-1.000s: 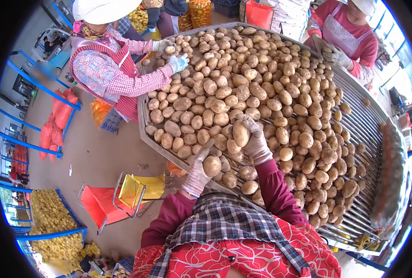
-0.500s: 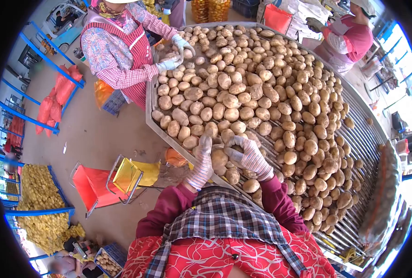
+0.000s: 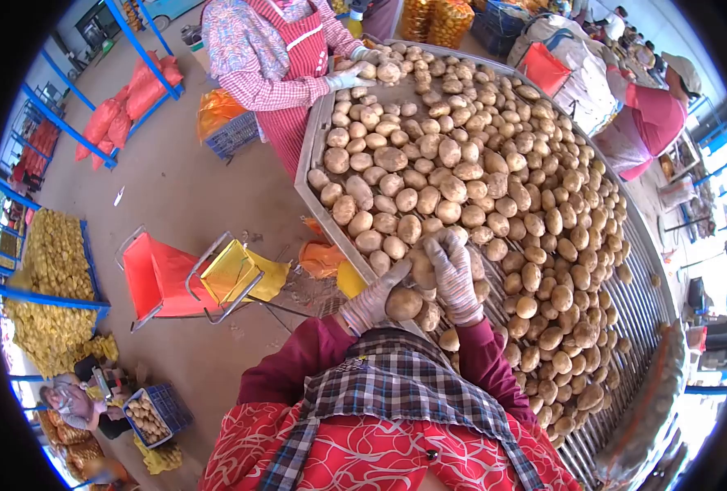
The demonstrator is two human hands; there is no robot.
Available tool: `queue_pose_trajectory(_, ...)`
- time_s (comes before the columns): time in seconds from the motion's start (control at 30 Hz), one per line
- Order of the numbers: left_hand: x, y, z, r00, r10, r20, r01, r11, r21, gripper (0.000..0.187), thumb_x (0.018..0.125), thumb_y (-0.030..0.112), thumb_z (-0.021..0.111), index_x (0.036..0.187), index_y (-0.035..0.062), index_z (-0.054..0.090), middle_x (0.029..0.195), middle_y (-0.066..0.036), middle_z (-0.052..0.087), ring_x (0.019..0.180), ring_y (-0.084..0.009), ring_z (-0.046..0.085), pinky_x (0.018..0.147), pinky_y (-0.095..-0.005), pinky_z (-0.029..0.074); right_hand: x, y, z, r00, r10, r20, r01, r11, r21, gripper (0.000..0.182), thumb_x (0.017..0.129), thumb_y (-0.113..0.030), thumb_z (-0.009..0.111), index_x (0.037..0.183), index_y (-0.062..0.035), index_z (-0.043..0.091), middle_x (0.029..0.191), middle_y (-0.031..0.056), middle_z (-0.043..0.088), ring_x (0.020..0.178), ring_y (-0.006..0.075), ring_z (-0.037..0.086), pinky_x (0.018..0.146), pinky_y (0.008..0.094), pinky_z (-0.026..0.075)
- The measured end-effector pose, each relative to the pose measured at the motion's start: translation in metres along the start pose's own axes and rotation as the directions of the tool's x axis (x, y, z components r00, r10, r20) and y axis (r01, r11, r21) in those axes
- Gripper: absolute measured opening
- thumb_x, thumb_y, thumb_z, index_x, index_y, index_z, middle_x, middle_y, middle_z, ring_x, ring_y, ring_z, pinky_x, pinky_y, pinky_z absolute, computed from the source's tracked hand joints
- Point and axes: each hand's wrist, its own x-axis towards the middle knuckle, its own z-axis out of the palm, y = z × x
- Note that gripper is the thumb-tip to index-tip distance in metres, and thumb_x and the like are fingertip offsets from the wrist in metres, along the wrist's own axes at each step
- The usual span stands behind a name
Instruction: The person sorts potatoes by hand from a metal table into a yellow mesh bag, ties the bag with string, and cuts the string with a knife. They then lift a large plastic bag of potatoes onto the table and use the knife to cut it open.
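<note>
Left hand (image 3: 371, 304) and right hand (image 3: 455, 277): knitted cloth gloves, striped, matt. Potato (image 3: 403, 304) in the left glove: dull, dry, tan skin, faintly rough. Sorting table (image 3: 635, 270): bare metal bars and rim, grey, slightly shiny along the right edge. Apron (image 3: 380, 454): printed cloth, matt.

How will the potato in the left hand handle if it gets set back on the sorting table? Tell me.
The potato in the gloved left hand is rounded and smooth-skinned, so it will probably roll. The sorting table shows bare slats along its edge, which may let it wobble into a gap. It looks solid and fills the palm, so it is likely fairly heavy for its size and stiff.
</note>
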Motion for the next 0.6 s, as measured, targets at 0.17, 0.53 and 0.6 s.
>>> queue_pose_trajectory(0.17, -0.017, 0.016, -0.048, 0.976, 0.215, 0.024, -0.205, 0.957, -0.207, 0.061, 0.094, 0.057, 0.053, 0.127, 0.0064, 0.055, 0.114, -0.013, 0.063, 0.088, -0.0223, 0.066, 0.068, -0.0361, 0.058, 0.032, -0.013, 0.044, 0.972, 0.133, 0.195, -0.207, 0.880, 0.429, 0.017, 0.101, -0.019, 0.057, 0.107, -0.0040, 0.060, 0.100, -0.0001, 0.063, 0.092, 0.0075, 0.057, 0.082, 0.0228, 0.046)
queue_pose_trajectory(0.53, -0.139, 0.067, -0.202, 0.532, 0.388, -0.753, -0.826, 0.432, -0.361, 0.058, 0.078, 0.055, 0.073, 0.113, 0.0110, 0.058, 0.104, -0.010, 0.066, 0.091, -0.0298, 0.066, 0.080, -0.0464, 0.058, 0.164, 0.084, -0.079, 0.942, -0.275, 0.191, 0.325, 0.610, -0.723, 0.028, 0.094, -0.009, 0.051, 0.121, -0.0056, 0.060, 0.107, 0.0178, 0.069, 0.097, 0.0299, 0.068, 0.086, 0.0367, 0.053)
queue_pose_trajectory(0.6, -0.152, 0.079, -0.229, 0.458, 0.346, -0.819, -0.860, 0.406, -0.310, 0.055, 0.079, 0.052, 0.071, 0.114, 0.0113, 0.057, 0.108, -0.011, 0.064, 0.091, -0.0313, 0.065, 0.081, -0.0494, 0.058, 0.188, 0.092, -0.098, 0.917, -0.350, 0.189, 0.354, 0.498, -0.792, 0.029, 0.093, -0.010, 0.054, 0.121, -0.0055, 0.060, 0.109, 0.0181, 0.068, 0.098, 0.0327, 0.067, 0.087, 0.0378, 0.052)
